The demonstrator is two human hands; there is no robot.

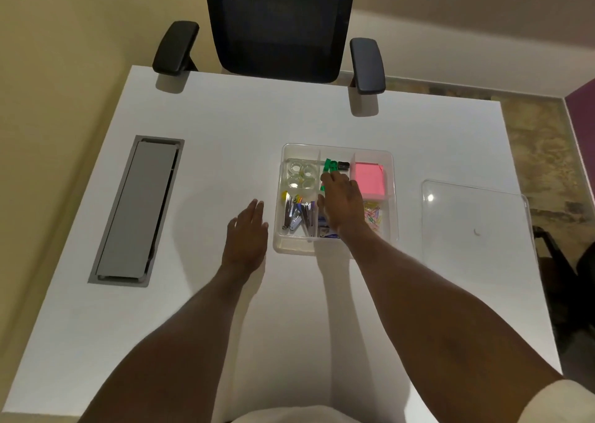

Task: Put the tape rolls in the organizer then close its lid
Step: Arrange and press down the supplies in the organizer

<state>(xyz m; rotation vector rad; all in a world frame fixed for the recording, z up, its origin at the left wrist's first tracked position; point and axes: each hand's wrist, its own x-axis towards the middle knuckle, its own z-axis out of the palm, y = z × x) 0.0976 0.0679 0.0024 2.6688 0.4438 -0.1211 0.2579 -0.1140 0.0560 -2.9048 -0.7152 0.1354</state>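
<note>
A clear plastic organizer [394, 197] sits in the middle of the white desk. Several clear tape rolls [302, 174] lie in its far-left compartment. My right hand [341, 202] hovers over the organizer's middle compartments, palm down with fingers spread, holding nothing. Flat on the desk just left of the organizer rests my left hand [247, 229], fingers extended and empty. The clear lid [476, 226] lies on the desk to the right of the organizer, apart from it.
The organizer also holds pink sticky notes [370, 179], green clips [331, 165], coloured paper clips [373, 218] and metal clips [297, 213]. A grey cable hatch [136, 210] is set into the desk at left. A black office chair [280, 23] stands at the far edge.
</note>
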